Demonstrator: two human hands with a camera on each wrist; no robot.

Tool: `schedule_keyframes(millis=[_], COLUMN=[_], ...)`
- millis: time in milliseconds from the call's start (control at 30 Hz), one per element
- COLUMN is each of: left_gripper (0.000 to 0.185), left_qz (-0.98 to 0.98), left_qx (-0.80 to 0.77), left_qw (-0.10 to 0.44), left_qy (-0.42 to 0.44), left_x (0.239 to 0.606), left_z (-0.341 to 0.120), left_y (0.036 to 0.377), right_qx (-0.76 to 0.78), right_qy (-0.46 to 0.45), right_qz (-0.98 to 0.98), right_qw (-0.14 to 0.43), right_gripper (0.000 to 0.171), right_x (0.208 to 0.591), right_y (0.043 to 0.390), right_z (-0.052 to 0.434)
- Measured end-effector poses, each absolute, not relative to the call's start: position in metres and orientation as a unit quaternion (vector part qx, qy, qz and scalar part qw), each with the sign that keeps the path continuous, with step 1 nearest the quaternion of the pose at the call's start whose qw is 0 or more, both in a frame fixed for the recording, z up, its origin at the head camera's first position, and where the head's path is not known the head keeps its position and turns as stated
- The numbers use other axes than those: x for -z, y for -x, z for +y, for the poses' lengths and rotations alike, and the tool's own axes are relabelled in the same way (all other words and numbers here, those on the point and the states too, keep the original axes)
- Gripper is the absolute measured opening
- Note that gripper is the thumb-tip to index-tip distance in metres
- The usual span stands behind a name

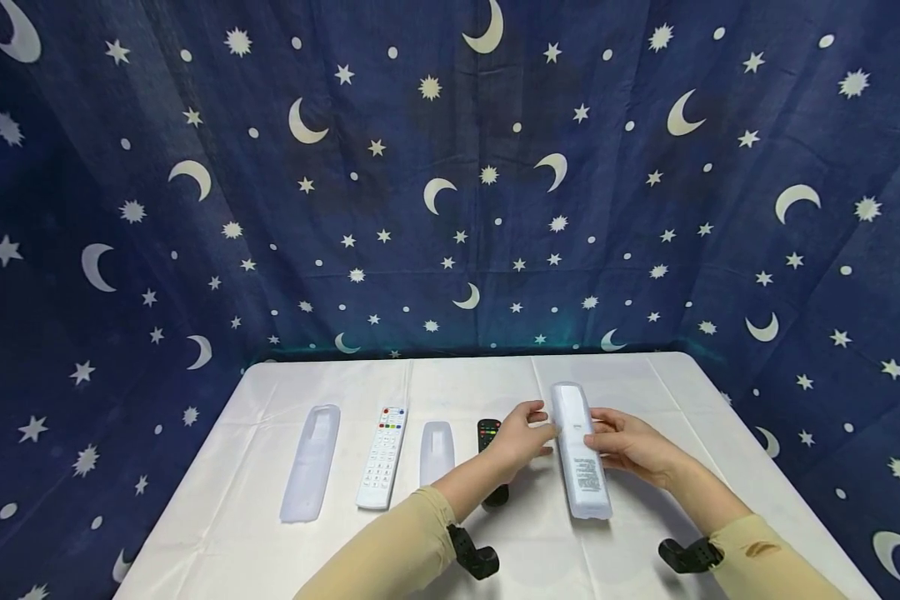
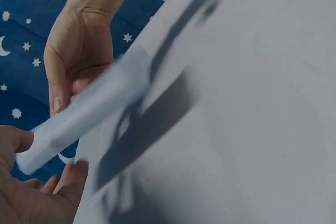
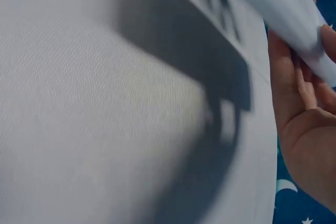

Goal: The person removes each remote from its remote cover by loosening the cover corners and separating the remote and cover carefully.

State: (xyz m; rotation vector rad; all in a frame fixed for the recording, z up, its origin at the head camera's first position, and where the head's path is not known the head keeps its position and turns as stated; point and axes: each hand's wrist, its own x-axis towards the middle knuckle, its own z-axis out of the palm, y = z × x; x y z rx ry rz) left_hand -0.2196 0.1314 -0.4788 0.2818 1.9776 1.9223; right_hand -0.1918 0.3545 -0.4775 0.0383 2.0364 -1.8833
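While both hands grip it from either side above the white table (image 1: 645, 392), a long white remote (image 1: 581, 454) already sits inside a translucent cover. Left hand (image 1: 521, 433) and right hand (image 1: 630, 446) pinch its middle. A white remote (image 1: 382, 457), a black remote (image 1: 489, 435) and two empty covers (image 1: 312, 462) lie apart, seemingly still unpaired.

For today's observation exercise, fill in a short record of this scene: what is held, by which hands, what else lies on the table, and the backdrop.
held: white remote, back up, in clear sleeve
left hand: grips its left edge
right hand: grips its right edge
on table: long sleeve, keypad remote, short sleeve, black remote
backdrop: blue cloth, moons and stars
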Motion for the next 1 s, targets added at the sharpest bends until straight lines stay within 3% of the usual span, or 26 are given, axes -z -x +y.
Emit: schedule_keyframes(millis=[133, 367, 700, 1000], left_gripper=[0.056, 0.035, 0.038, 0.038], left_qz=[0.676, 0.678, 0.705, 0.72], left_qx=[-0.701, -0.708, -0.681, -0.664], left_qw=[0.212, 0.173, 0.131, 0.134], left_qy=[-0.081, -0.1, -0.147, -0.15], left_x=[0.479, 0.478, 0.478, 0.475], left_z=[0.132, 0.134, 0.134, 0.134], left_y=[0.222, 0.225, 0.227, 0.226], right_qx=[0.654, 0.662, 0.649, 0.617], right_qy=[0.002, 0.033, 0.034, 0.071], right_qz=[0.741, 0.74, 0.758, 0.782], right_qw=[0.154, 0.112, 0.063, -0.049], right_gripper=[0.077, 0.072, 0.064, 0.057], right_x=[0.479, 0.479, 0.461, 0.444], right_y=[0.196, 0.201, 0.201, 0.209], right_z=[0.349, 0.341, 0.337, 0.339])
